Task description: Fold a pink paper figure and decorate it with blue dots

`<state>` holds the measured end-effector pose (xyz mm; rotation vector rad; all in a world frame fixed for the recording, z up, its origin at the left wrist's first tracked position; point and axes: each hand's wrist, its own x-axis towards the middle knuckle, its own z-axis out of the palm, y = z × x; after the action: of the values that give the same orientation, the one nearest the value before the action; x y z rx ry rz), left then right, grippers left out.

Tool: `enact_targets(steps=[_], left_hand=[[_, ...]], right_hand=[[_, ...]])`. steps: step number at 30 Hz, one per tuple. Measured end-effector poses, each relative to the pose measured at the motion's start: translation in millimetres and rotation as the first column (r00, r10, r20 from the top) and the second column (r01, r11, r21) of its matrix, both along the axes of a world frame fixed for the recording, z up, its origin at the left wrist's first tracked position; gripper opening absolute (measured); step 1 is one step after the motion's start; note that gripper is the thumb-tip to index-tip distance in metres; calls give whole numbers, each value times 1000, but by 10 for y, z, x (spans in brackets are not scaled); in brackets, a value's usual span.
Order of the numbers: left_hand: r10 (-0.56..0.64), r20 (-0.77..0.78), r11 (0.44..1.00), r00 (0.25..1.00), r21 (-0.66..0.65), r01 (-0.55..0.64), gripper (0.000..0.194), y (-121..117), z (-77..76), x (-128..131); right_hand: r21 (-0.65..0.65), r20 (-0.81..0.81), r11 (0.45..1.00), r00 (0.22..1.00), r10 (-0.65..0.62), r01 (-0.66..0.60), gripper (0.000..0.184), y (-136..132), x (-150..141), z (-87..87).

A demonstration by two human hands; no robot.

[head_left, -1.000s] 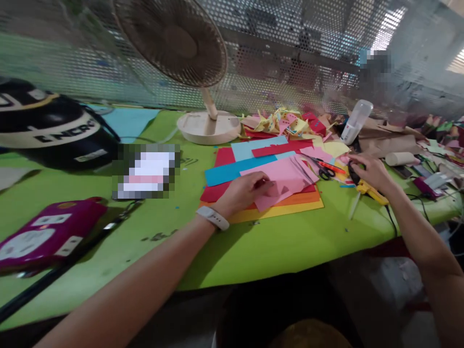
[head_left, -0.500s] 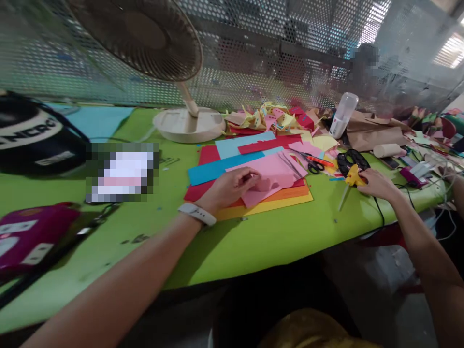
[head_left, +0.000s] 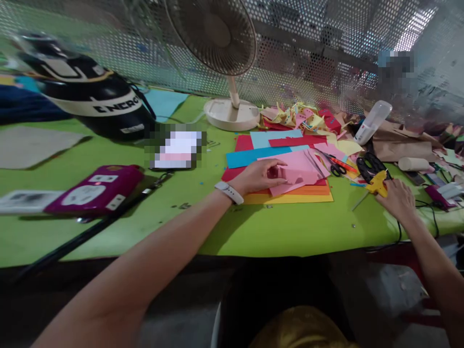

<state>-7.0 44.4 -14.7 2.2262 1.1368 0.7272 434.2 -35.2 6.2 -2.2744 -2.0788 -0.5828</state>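
Observation:
My left hand [head_left: 258,176], with a pale wristband, rests over a sheet of pink paper [head_left: 303,163]. Its thumb and fingers are parted, with nothing seen between them. Beneath the pink sheet lie red, blue [head_left: 242,158], orange and yellow papers in a stack. To the right, my right hand [head_left: 397,198] is closed round a yellow hot glue gun [head_left: 378,183], whose thin pale end points down toward the table. Dark-handled scissors [head_left: 338,169] and an orange-red tool [head_left: 346,164] lie between the hands. A black object [head_left: 368,166] sits just behind the glue gun.
A white fan [head_left: 232,116] stands behind the papers, beside a heap of paper scraps [head_left: 300,116]. A clear bottle [head_left: 373,123] leans at the back right. On the left are a black jug [head_left: 97,104], a phone [head_left: 177,150] and a purple power strip [head_left: 96,191].
My view has swung left, so everything sits further right. The fingers of my left hand have spread from a near pinch. My right hand still grips the glue gun.

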Motion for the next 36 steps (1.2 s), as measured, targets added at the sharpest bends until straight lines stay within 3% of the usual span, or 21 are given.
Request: enact_targets(steps=[7,11,12,13,15,16,17,19,22,25,30,33,36], left_hand=[[-16,63,1000,998,-24,17,55,51,-28,-1],[-48,148,994,988,-92,62,56,78,-52,-16],[-56,163,991,985,-112,75,53,81,-52,-21],[-58,173,988,983,-130,81,49,83,-49,-24],[-31,183,987,983,-151,60,43,88,-41,-27],[-12,179,988,984,-151,40,42,90,-37,-28],[4,171,990,985,-142,21,41,92,-33,-28],[4,149,994,989,-113,13,40,96,-26,-30],[-28,116,996,993,-76,37,39,99,-13,-40],[-50,121,994,991,-91,61,39,96,11,-53],[-103,137,988,985,-104,118,34,103,44,-59],[-113,120,988,986,-89,124,30,118,39,-54],[-97,105,989,990,-99,107,28,130,25,-50]], right_hand=[[166,-281,983,959,-31,80,36,-69,145,-65],[440,-487,885,869,90,155,27,-104,36,137],[476,-599,860,783,167,181,23,-92,-50,205],[492,-740,844,614,276,213,20,-69,-165,271],[440,-889,874,239,390,208,17,8,-467,384],[399,-916,904,112,386,153,16,59,-644,426],[367,-930,926,33,366,86,16,113,-829,458],[329,-944,936,-40,327,-125,20,221,-1188,488],[306,-947,880,-24,319,-363,18,343,-1609,436],[236,-959,851,28,282,-470,21,396,-1821,252],[87,-980,824,98,170,-560,26,386,-1856,-98],[89,-974,797,115,195,-597,29,380,-1840,-188],[75,-970,807,144,195,-585,29,396,-1822,-235]])
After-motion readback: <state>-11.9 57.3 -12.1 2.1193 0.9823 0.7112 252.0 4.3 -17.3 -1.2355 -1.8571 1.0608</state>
